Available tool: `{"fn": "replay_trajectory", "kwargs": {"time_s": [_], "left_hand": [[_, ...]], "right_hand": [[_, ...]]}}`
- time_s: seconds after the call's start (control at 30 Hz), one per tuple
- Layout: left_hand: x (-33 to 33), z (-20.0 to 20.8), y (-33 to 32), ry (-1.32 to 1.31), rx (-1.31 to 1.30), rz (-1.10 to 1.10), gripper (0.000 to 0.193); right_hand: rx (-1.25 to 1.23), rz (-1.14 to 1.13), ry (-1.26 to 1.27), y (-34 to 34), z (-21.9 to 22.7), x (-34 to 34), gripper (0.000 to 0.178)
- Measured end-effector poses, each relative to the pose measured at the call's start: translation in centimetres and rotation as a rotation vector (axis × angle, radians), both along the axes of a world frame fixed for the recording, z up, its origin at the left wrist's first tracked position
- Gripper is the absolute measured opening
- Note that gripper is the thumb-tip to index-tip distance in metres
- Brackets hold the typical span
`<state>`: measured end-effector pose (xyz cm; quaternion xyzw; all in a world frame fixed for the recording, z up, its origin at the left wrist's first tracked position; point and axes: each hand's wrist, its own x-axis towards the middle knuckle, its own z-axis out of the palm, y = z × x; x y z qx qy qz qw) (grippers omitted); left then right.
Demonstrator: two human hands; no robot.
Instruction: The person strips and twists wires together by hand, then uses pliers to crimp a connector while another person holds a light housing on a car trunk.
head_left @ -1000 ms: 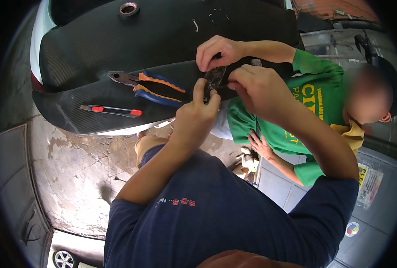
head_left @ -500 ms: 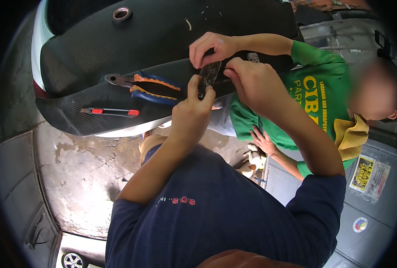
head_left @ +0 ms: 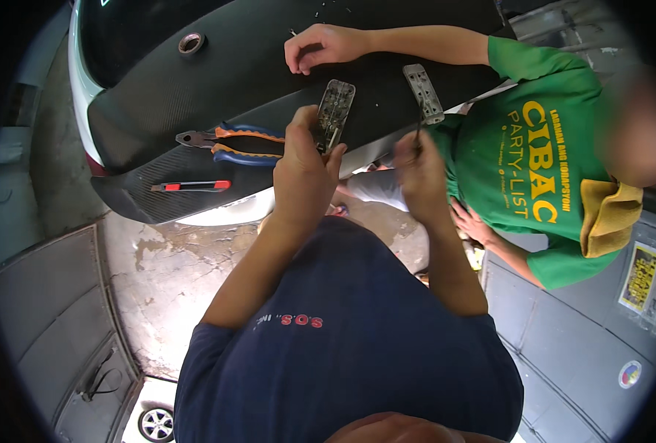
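Observation:
My left hand [head_left: 306, 162] grips the lower end of an oblong casing [head_left: 335, 107], clear or greyish, with small metal parts showing inside. My right hand [head_left: 421, 173], smeared by motion, is closed round a thin dark rod-like thing [head_left: 418, 127] pointing up, its kind unclear. Just beyond it lies a pale oblong cover [head_left: 424, 92] with several holes. Left of my left hand are pliers [head_left: 232, 142] with blue and orange handles. Nearer me than the pliers rests a red and black utility knife [head_left: 191, 186].
A dark padded surface [head_left: 254, 96] on a white car's rear carries these things. A tape roll [head_left: 191, 44] sits at its far left. A co-worker in a green shirt [head_left: 520, 140] stands at right, one hand [head_left: 324, 46] over the surface. A grey gate [head_left: 557, 325] stands behind.
My right hand has moved away from the casing, down and right. The co-worker's hand has drawn back to the upper left, off the casing. My left hand still holds the casing.

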<state>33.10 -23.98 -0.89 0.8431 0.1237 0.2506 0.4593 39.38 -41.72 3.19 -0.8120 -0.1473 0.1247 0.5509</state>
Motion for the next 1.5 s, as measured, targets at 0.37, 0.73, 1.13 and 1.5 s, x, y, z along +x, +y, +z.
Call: {"fn": "replay_trajectory", "kwargs": {"time_s": [0.37,0.73,1.13,1.5], "left_hand": [[-0.5,0.5,1.1,0.049,-0.1,-0.035,0.085],[-2.3,0.7,-0.2,-0.063,-0.111,-0.123,0.072],[-2.2,0.8,0.6,-0.033,-0.205,-0.196,0.055],[-3.1,1.5,1.6,0.197,-0.512,-0.377,0.037]], "right_hand": [[0.378,-0.074,0.369,4.4,-3.4,-1.9,0.021],[0.387,-0.084,0.272,2.9,-4.7,-2.8,0.032],[0.48,-0.103,0.24,3.5,-3.3,-3.2,0.02],[0.503,-0.113,0.258,4.2,-0.7,-3.6,0.03]]}}
